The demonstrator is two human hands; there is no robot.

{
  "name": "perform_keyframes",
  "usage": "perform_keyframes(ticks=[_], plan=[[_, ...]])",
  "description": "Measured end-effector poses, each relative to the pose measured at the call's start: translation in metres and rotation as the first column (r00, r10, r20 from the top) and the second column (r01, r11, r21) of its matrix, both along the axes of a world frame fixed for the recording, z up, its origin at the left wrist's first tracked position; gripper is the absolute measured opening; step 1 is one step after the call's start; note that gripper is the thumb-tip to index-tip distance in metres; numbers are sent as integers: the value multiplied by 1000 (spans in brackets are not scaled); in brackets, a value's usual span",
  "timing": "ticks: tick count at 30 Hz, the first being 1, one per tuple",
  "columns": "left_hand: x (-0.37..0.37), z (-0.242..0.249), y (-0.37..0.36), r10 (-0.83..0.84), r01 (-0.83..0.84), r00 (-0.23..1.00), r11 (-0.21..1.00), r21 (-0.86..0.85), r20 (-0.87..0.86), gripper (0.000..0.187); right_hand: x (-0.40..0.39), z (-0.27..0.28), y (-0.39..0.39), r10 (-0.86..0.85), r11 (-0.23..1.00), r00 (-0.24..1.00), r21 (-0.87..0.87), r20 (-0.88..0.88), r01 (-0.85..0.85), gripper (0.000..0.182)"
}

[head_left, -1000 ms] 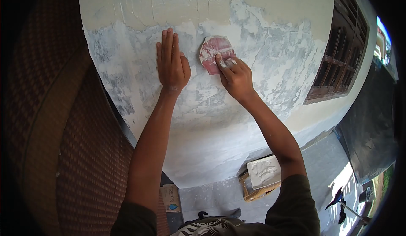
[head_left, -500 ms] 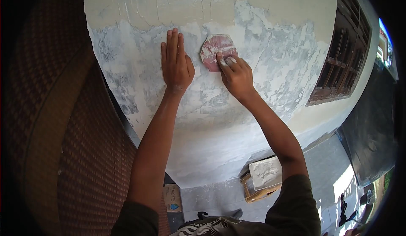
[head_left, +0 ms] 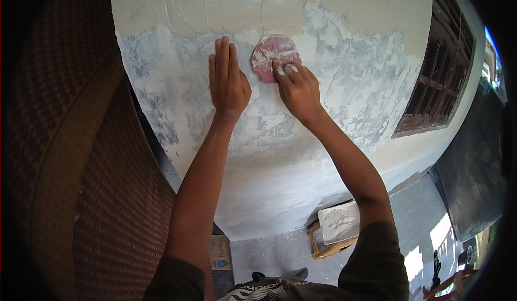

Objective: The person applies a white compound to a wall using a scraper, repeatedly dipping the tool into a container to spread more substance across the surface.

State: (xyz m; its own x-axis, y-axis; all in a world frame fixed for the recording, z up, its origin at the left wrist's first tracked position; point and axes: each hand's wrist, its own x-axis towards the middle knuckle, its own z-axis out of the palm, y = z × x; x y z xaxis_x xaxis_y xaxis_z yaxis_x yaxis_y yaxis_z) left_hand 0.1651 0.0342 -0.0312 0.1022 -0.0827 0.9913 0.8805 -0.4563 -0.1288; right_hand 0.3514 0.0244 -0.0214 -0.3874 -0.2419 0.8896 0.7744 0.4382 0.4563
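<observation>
My left hand [head_left: 230,82] lies flat against the wall [head_left: 258,139], its fingers stretched upward. Just to its right, my right hand [head_left: 296,82] grips a reddish, roughly round scraper [head_left: 272,56] smeared with white paste and held against the wall. White paste also marks the fingers of my right hand. Patchy white and grey covers the wall around both hands, with a smoother cream area above them.
A tray of white paste [head_left: 340,223] rests on a wooden stand [head_left: 319,250] at the wall's foot. A brown woven surface [head_left: 124,193] fills the left, a barred window [head_left: 439,80] the right. Part of a person [head_left: 458,282] shows at lower right.
The scraper and my right hand have moved slightly up and left relative to the wall. More of the person at lower right now shows. My left hand remains on the wall.
</observation>
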Motion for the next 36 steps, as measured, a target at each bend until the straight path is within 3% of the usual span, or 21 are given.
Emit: perform_keyframes(ticks=[3, 6, 9, 13, 17, 18, 22, 25, 28, 32, 34, 36], plan=[[0, -1, -1, 28, -28, 1000, 1000, 14, 6, 51, 0, -4, -18, 78, 992, 996, -106, 39, -73, 44], [0, 1, 0, 28, -28, 1000, 999, 18, 3, 50, -7, 44, -21, 133, 990, 990, 47, -51, -131, 42], [0, -1, -2, 7, -7, 1000, 1000, 14, -3, 50, -16, 80, -2, 59, 992, 998, 111, -37, -54, 40], [-1, 0, -1, 12, -12, 1000, 1000, 10, -4, 51, -19, 54, 2, -58, 998, 998, 22, 27, 57, 39], [0, -2, -1, 4, -5, 1000, 1000, 12, 3, 51, -11, -8, -19, 18, 987, 997, -160, 70, -6, 46], [0, -2, -2, -5, 5, 1000, 1000, 6, 10, 51, -9, -10, -23, 115, 984, 992, -139, 44, -108, 46], [1, -1, -1, 13, -13, 1000, 1000, 3, 13, 51, -3, 45, -30, 160, 987, 984, 9, -78, -159, 46], [0, -1, -2, 21, -21, 1000, 1000, 3, 6, 51, 0, 82, -13, 47, 997, 994, 62, -95, -42, 40], [-1, 0, 0, 15, -15, 1000, 1000, 27, -1, 51, 4, 65, 7, -31, 999, 999, 9, -35, 32, 40], [0, -2, -1, 8, -8, 1000, 1000, 14, 5, 51, 4, -18, -16, 65, 990, 998, -123, 6, -64, 47], [1, 0, -1, 5, -6, 1000, 1000, 17, 13, 51, 5, -18, -23, 136, 986, 991, -98, 13, -134, 46], [1, 1, -2, 7, -8, 1000, 1000, 15, 10, 51, 3, 19, -29, 145, 987, 989, -64, -31, -147, 45]])
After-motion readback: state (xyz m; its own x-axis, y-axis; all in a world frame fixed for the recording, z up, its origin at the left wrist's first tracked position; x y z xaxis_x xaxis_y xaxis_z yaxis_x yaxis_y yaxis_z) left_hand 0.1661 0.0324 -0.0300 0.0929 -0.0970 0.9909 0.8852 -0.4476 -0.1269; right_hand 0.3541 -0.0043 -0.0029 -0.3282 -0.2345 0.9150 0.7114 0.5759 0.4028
